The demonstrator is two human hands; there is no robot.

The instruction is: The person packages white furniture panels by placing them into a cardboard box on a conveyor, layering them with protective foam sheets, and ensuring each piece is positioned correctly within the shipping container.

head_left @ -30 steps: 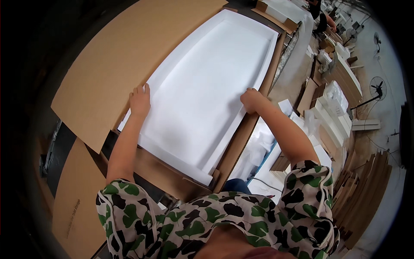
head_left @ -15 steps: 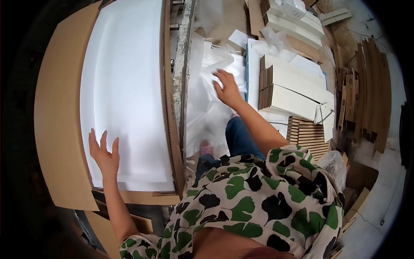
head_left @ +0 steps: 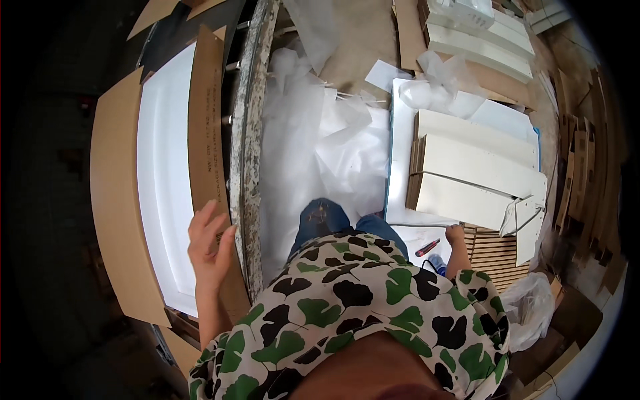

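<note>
At the left lies a long open cardboard carton (head_left: 117, 193), with white foam sheeting (head_left: 175, 200) lining a shallow trough inside it. My left hand (head_left: 210, 250) is over the carton's raised near flap (head_left: 208, 113), fingers apart and holding nothing. At the right, my right hand (head_left: 456, 235) is low beside a slatted brown stack (head_left: 493, 250). Its fingers are curled closed, and whatever they hold is hidden. Close to that hand, a red and black utility knife (head_left: 428, 247) and a small blue object (head_left: 437, 264) lie on a white surface.
A worn metal rail (head_left: 250, 153) runs alongside the carton. Translucent foam sheets (head_left: 320, 147) cover the floor before my legs. Tied cream boards (head_left: 473, 167) are stacked at the right, with a clear plastic bag (head_left: 530, 310) below and cardboard strips (head_left: 590, 173) along the wall.
My right hand has drawn back from above the foam sheets to the slatted stack and closed. My left hand has shifted right, onto the flap. The view has turned, and the flap stands more raised.
</note>
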